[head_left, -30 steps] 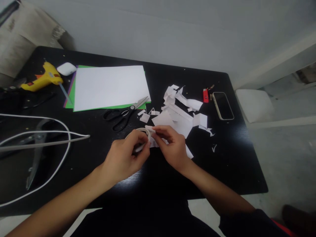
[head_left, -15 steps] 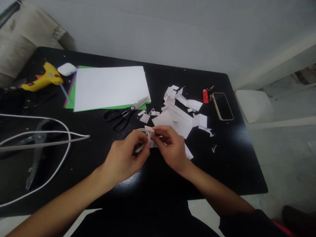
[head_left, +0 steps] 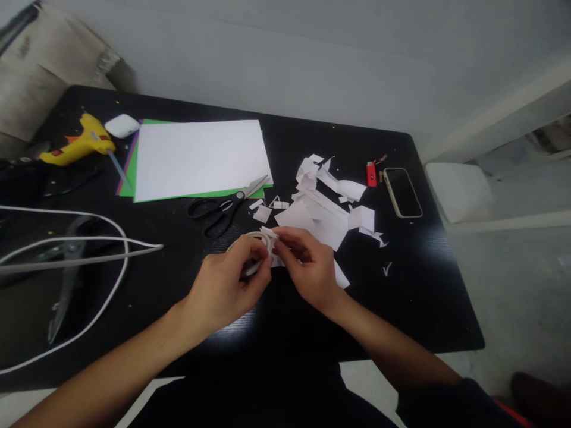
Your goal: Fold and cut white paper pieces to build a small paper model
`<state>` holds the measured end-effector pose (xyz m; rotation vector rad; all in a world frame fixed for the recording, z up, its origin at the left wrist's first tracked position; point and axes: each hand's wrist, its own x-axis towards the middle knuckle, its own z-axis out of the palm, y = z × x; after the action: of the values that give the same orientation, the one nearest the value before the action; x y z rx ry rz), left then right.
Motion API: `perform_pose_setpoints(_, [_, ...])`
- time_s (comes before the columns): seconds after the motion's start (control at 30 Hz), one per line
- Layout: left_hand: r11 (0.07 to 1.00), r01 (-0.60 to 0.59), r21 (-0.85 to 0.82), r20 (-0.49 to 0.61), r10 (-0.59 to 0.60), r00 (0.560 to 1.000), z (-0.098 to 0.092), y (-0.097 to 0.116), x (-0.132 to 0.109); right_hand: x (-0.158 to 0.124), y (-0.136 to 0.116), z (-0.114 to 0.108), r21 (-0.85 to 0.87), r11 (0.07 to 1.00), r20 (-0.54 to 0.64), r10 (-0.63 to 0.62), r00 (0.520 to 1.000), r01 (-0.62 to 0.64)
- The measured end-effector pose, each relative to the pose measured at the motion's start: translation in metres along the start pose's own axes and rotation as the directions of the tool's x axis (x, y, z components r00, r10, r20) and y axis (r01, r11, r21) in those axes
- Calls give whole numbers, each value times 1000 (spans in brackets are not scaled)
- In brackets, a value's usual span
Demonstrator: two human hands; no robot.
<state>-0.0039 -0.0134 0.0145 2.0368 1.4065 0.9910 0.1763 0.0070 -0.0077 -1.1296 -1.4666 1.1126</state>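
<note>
Close together over the middle of the black table, my two hands work on a small white curled paper piece (head_left: pixel 266 236). My left hand (head_left: pixel 225 276) is closed around its left side, thumb and fingers gripping the rounded part. With fingertips pinched, my right hand (head_left: pixel 314 267) holds the piece's right edge. Much of the piece is hidden by the fingers. Cut white paper scraps (head_left: pixel 325 223) lie just beyond and under my right hand. Black-handled scissors (head_left: pixel 228 205) rest beyond my left hand, blade tips over a white paper sheet (head_left: pixel 200 157).
Coloured sheets lie under the white one. At the left are a yellow glue gun (head_left: pixel 91 135), a white earbud case (head_left: pixel 122 126) and a looped white cable (head_left: pixel 98 239). A red lighter (head_left: pixel 371 173) and a phone (head_left: pixel 402 193) lie at the right. A wall stands behind the table.
Almost nothing differs. Both hands keep their grip on the curled paper piece, with only a very slight shift of the fingers.
</note>
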Motion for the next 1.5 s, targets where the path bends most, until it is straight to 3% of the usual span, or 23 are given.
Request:
perform_pose_setpoints(0.5, [991,127,-30,68,-124,990,-1,-2,-1,-2,4,2,-41,999,-55,10,998,-12])
perform_pose_setpoints(0.8, [973,225,-42,67,-222,973,-1,-2,7,-2,0,3,-120,990,-56,-79,995,72])
perform_pose_setpoints(1.23, [985,162,64,76,-167,983,-4,-4,10,-4,3,3,-200,975,-45,-108,993,97])
perform_pose_setpoints(1.5, [950,303,-80,161,-287,944,-9,-8,13,-4,6,2,-216,973,-29,-91,995,83])
